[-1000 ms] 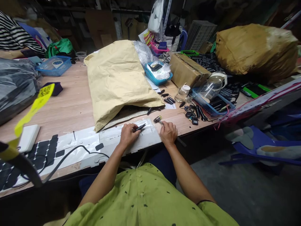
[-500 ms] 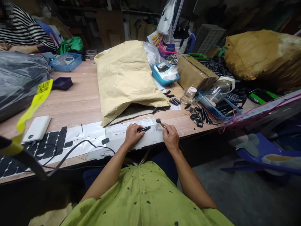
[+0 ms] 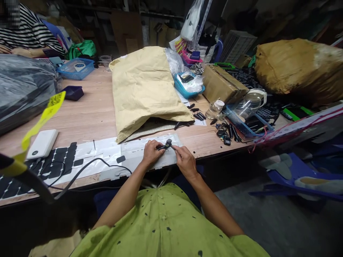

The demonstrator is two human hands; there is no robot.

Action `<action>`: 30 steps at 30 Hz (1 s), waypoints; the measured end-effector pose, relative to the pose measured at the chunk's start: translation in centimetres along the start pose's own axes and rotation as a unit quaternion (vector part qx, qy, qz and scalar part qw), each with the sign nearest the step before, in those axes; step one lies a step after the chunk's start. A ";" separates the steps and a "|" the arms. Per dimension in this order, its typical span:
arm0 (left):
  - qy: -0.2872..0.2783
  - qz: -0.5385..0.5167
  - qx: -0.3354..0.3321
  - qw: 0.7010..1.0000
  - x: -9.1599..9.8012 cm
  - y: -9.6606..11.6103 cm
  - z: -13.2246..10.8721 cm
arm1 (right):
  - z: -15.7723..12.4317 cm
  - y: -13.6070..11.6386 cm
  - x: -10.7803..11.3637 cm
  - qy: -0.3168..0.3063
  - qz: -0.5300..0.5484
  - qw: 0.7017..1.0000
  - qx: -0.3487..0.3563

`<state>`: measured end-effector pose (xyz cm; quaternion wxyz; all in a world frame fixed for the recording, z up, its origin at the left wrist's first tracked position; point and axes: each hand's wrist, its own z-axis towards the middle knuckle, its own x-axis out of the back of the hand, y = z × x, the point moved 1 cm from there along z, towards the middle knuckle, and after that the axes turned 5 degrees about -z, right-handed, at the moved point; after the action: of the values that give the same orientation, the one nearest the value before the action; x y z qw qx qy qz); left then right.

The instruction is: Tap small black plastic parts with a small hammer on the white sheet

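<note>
At the table's front edge, my left hand (image 3: 152,152) is closed on one end of a slim black piece (image 3: 162,147), resting over a pale flat board (image 3: 134,157). My right hand (image 3: 187,161) grips the handle of a small round-headed tool (image 3: 168,142). Its dark head lies over the free end of the black piece. Whether the two touch, I cannot tell. Just behind both hands is the open mouth of a large cream paper bag (image 3: 144,89), with black pieces (image 3: 180,124) at its opening.
Left on the table (image 3: 88,110) are a white power bank (image 3: 43,144), a black cable (image 3: 91,162) and black stickers (image 3: 63,160). Rightward stand a jar (image 3: 214,110), a blue basket (image 3: 243,125) and a cardboard box (image 3: 222,82). A person's striped sleeve (image 3: 29,30) shows at far left.
My right hand has moved left, bringing the tool's round head over the black piece. My left hand stays almost in place. The view has shifted slightly.
</note>
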<state>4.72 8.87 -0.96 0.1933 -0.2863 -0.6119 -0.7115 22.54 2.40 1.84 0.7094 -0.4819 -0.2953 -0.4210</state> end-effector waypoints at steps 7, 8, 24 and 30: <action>-0.009 0.004 0.007 1.000 0.0 0.4 -0.1 | -0.2 -1.2 0.1 -0.023 -0.024 0.999 0.019; -0.009 0.005 0.008 1.000 0.0 0.5 -0.1 | -0.3 -1.3 0.0 -0.029 -0.028 0.999 0.024; -0.044 -0.009 -0.001 0.999 0.1 0.3 -0.1 | 3.5 8.2 -1.0 0.068 -0.163 0.975 -0.137; -0.050 -0.006 0.008 0.999 0.2 0.3 -0.2 | 2.9 8.1 -2.3 0.098 -0.188 0.965 -0.155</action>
<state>4.71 8.65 -0.58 0.1602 -0.3162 -0.6285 -0.6924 28.53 7.29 -2.48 0.5597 -0.4778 -0.2407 -0.6328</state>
